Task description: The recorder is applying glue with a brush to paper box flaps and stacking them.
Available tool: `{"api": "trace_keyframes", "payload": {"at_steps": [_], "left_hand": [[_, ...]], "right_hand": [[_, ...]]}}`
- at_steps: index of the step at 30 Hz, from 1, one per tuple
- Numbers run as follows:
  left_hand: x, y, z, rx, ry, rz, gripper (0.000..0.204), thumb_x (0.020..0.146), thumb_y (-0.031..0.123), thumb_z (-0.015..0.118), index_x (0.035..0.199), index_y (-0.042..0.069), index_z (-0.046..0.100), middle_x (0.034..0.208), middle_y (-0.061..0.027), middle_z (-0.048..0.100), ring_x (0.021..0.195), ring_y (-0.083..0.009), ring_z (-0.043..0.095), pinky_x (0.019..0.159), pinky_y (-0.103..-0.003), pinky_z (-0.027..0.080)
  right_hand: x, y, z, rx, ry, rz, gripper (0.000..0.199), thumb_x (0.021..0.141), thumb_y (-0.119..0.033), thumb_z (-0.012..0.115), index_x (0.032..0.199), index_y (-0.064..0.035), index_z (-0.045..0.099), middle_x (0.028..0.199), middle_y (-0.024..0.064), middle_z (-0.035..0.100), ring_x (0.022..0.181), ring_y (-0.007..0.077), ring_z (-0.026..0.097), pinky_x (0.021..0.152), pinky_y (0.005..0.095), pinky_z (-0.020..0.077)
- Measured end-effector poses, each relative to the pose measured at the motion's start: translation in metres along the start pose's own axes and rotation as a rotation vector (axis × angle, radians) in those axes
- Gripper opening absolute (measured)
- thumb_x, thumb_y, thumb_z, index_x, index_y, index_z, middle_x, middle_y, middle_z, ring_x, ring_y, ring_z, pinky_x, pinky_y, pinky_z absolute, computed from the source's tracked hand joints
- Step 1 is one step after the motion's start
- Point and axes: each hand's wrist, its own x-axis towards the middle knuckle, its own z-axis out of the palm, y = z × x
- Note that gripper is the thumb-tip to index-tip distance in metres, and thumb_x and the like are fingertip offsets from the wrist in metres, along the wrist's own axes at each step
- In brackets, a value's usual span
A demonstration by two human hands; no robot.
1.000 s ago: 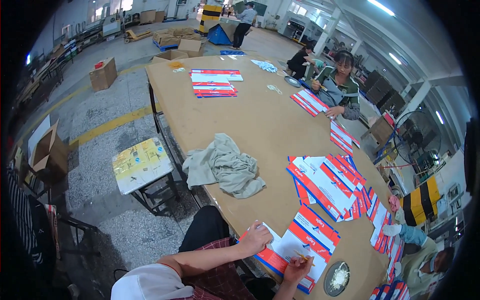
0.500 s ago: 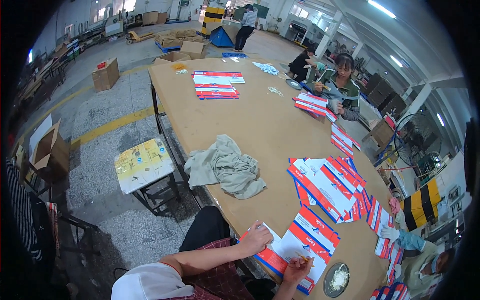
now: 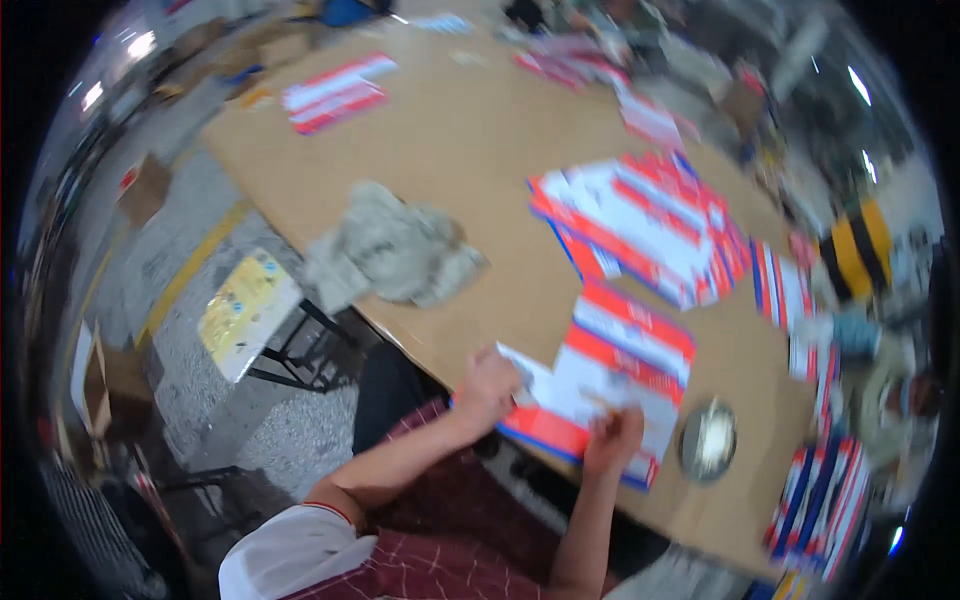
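Lying at four o'clock on the brown table [image 3: 470,135], printed sheets [image 3: 632,362] meet the left hand [image 3: 488,390]; whether its fingers grip, I cannot tell. The right hand [image 3: 614,438] clamps a blurred stick [image 3: 598,401]; the room [image 3: 790,70] smears toward two o'clock.

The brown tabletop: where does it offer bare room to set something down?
Widest: the middle of the tabletop, between pale cloth, far-left stack and spread cards. A smaller patch lies between the dish and right-edge stack. Crowded: the near edge, where left hand and right hand are over the front cards.
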Motion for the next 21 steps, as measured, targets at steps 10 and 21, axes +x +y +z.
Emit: {"api": "trace_keyframes", "payload": {"at_steps": [10, 21], "left_hand": [[0.012, 0.008, -0.006, 0.015, -0.138, -0.004, 0.024, 0.05, -0.011, 0.05, 0.062, 0.008, 0.043, 0.069, -0.0054, 0.051, 0.077, -0.0234, 0.054, 0.09, -0.043, 0.032], [0.01, 0.009, -0.005, 0.006, -0.09, 0.013, 0.021, 0.053, -0.011, 0.047, 0.058, 0.009, 0.042, 0.064, -0.0023, 0.053, 0.072, -0.0213, 0.055, 0.094, -0.042, 0.03]], "right_hand": [[-0.007, -0.004, 0.012, -0.181, -0.11, 0.071, 0.022, 0.095, -0.026, 0.043, 0.084, -0.0063, 0.046, 0.054, 0.0039, 0.05, 0.046, 0.0089, 0.046, 0.048, 0.0243, 0.0456], [-0.009, 0.002, 0.013, -0.431, -0.267, 0.015, 0.029, 0.095, -0.022, 0.042, 0.078, 0.0003, 0.048, 0.058, 0.0045, 0.057, 0.053, 0.0075, 0.055, 0.052, 0.0197, 0.045]]}}
